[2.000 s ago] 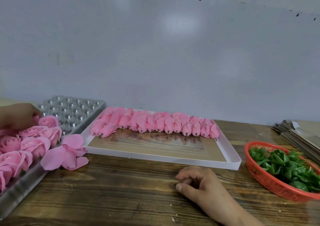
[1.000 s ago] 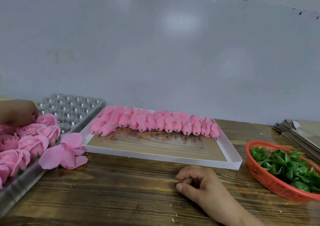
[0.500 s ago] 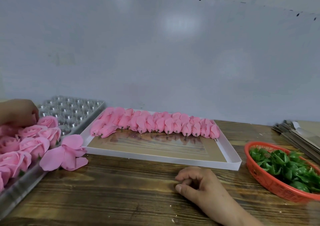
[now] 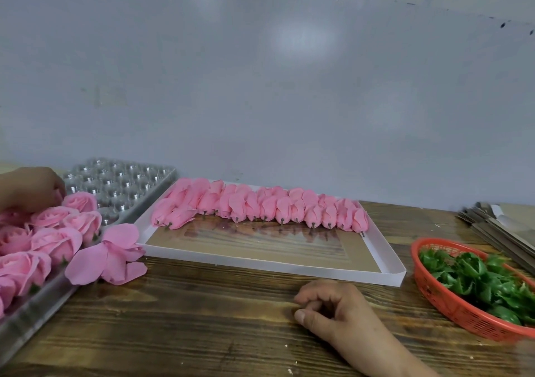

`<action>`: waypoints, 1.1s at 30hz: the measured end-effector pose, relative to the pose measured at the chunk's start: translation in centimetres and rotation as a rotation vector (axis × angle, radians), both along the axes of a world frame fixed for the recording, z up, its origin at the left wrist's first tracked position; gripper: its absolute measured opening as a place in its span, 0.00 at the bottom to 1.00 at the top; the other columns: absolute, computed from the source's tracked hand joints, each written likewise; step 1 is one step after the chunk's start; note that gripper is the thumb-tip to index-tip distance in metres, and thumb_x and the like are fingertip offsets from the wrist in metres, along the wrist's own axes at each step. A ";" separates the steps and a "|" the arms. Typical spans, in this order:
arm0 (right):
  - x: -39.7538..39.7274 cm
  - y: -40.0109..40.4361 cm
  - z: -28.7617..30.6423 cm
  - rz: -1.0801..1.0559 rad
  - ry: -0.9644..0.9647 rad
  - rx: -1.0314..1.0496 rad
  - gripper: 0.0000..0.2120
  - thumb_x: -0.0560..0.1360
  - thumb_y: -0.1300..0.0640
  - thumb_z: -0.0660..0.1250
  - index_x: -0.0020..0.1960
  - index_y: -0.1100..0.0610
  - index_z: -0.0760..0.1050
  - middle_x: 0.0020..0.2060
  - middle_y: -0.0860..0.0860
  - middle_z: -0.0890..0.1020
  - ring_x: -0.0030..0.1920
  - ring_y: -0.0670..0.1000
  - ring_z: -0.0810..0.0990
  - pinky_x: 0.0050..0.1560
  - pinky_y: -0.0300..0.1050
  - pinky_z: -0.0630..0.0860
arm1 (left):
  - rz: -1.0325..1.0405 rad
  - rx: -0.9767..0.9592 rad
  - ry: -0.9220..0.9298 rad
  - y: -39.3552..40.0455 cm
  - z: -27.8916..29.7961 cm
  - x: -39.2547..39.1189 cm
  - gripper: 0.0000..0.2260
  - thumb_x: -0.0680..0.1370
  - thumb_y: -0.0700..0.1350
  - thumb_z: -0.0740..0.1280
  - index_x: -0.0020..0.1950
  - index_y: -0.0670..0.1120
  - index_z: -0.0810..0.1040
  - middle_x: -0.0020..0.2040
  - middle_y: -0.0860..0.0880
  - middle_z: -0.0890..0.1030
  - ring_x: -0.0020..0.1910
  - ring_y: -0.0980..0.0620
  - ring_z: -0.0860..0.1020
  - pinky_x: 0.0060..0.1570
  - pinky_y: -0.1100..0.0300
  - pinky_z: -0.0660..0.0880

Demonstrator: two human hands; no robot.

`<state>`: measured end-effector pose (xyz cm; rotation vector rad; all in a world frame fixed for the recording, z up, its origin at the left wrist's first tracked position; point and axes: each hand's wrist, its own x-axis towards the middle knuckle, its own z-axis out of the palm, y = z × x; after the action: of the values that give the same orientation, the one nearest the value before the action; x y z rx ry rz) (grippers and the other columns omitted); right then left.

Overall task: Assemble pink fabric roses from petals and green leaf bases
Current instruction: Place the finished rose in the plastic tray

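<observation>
Wooden table (image 4: 202, 333) bears the right hand (image 4: 333, 310), fingers loosely curled, empty; left hand (image 4: 29, 187) touches roses (image 4: 55, 232), grip unclear.

pink roses (image 4: 43, 240) in mould tray left, petal buds (image 4: 260, 207) rowed in white box, green leaf bases (image 4: 477, 284) in red basket

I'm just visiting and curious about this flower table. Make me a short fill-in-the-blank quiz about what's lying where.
1. The green leaf bases sit in a basket coloured ____.
2. The row of rolled pink petals lies in a shallow ____ tray.
3. The right hand rests on the wooden ____.
4. The finished roses stand at the ____ side of the picture, where the left hand touches them.

Missing words: red; white; table; left
</observation>
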<state>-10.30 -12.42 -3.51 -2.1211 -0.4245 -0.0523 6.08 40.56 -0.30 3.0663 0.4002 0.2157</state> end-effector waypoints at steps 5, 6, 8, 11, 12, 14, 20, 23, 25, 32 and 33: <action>-0.1 0.0 0.0 -0.018 0.000 -0.006 0.04 0.68 0.60 0.75 0.41 0.54 0.81 0.31 0.49 0.78 0.34 0.42 0.75 0.40 0.35 0.71 | -0.097 -0.078 -0.051 -0.4 0.7 0.1 0.16 0.65 0.27 0.71 0.28 0.48 0.79 0.30 0.44 0.79 0.36 0.41 0.77 0.46 0.50 0.75; -0.1 0.0 0.1 -0.018 0.001 -0.004 0.04 0.68 0.60 0.75 0.41 0.54 0.81 0.31 0.49 0.78 0.34 0.42 0.74 0.39 0.35 0.71 | -0.096 -0.066 -0.028 -0.7 1.0 0.1 0.13 0.66 0.28 0.71 0.30 0.46 0.81 0.31 0.44 0.79 0.38 0.41 0.78 0.46 0.51 0.75; -0.1 0.1 0.1 -0.016 0.006 -0.007 0.04 0.68 0.60 0.75 0.41 0.54 0.81 0.31 0.49 0.79 0.34 0.42 0.75 0.40 0.35 0.71 | -0.087 0.011 0.046 -1.5 1.5 -0.3 0.08 0.69 0.33 0.71 0.35 0.45 0.83 0.34 0.44 0.81 0.41 0.43 0.79 0.47 0.55 0.75; -0.2 0.1 0.2 -0.018 0.014 -0.009 0.04 0.68 0.60 0.75 0.41 0.55 0.81 0.31 0.50 0.78 0.34 0.42 0.74 0.40 0.34 0.70 | -0.045 0.120 0.131 -2.2 1.8 -0.8 0.05 0.73 0.38 0.69 0.43 0.45 0.85 0.43 0.45 0.84 0.44 0.47 0.79 0.46 0.61 0.74; -0.2 0.1 0.2 -0.016 0.017 -0.010 0.03 0.69 0.60 0.74 0.41 0.55 0.81 0.31 0.50 0.78 0.34 0.42 0.74 0.40 0.34 0.69 | -0.024 0.119 0.135 -2.2 1.8 -0.7 0.06 0.74 0.39 0.68 0.45 0.46 0.85 0.44 0.46 0.84 0.44 0.48 0.80 0.46 0.63 0.73; -0.3 0.1 0.3 -0.013 0.018 -0.014 0.03 0.69 0.60 0.74 0.41 0.55 0.81 0.32 0.50 0.79 0.34 0.41 0.74 0.40 0.34 0.69 | 0.023 0.071 0.148 -2.2 1.5 -0.6 0.06 0.75 0.39 0.67 0.46 0.44 0.85 0.46 0.44 0.84 0.46 0.47 0.80 0.47 0.62 0.74; -0.3 0.1 0.3 -0.010 0.017 -0.017 0.03 0.69 0.59 0.74 0.42 0.55 0.81 0.32 0.49 0.79 0.33 0.40 0.73 0.38 0.32 0.68 | 0.109 0.036 0.111 -1.6 0.0 0.3 0.09 0.77 0.38 0.64 0.49 0.45 0.83 0.51 0.42 0.82 0.46 0.46 0.78 0.47 0.61 0.74; -0.2 0.0 0.3 -0.015 0.021 -0.020 0.03 0.69 0.59 0.74 0.42 0.55 0.81 0.32 0.49 0.78 0.33 0.40 0.73 0.38 0.32 0.68 | 0.068 0.025 0.177 -0.7 -0.1 1.8 0.06 0.76 0.34 0.66 0.49 0.34 0.83 0.51 0.33 0.82 0.53 0.39 0.79 0.52 0.58 0.73; -0.3 0.0 0.3 -0.020 0.026 -0.017 0.03 0.69 0.59 0.74 0.41 0.54 0.81 0.32 0.49 0.79 0.33 0.40 0.74 0.39 0.32 0.68 | 0.037 0.076 0.152 -0.9 0.2 1.3 0.04 0.75 0.36 0.69 0.42 0.38 0.83 0.45 0.35 0.82 0.50 0.40 0.80 0.49 0.58 0.73; -0.2 0.1 0.4 -0.010 0.020 -0.016 0.03 0.69 0.60 0.74 0.41 0.55 0.81 0.31 0.49 0.78 0.33 0.40 0.73 0.38 0.32 0.68 | 0.057 0.024 0.097 -3.0 1.5 -0.8 0.09 0.73 0.43 0.71 0.35 0.50 0.76 0.38 0.47 0.80 0.40 0.50 0.77 0.44 0.63 0.72; -0.2 0.1 0.4 -0.005 0.018 -0.016 0.03 0.69 0.60 0.74 0.41 0.55 0.81 0.31 0.49 0.78 0.33 0.40 0.73 0.38 0.33 0.68 | 0.046 0.047 0.105 -2.9 1.4 -0.9 0.10 0.73 0.43 0.71 0.34 0.51 0.75 0.38 0.47 0.81 0.40 0.49 0.77 0.43 0.63 0.71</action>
<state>-10.52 -12.36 -3.15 -2.1373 -0.4101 -0.0331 5.23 37.69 1.08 3.1260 0.4777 0.0670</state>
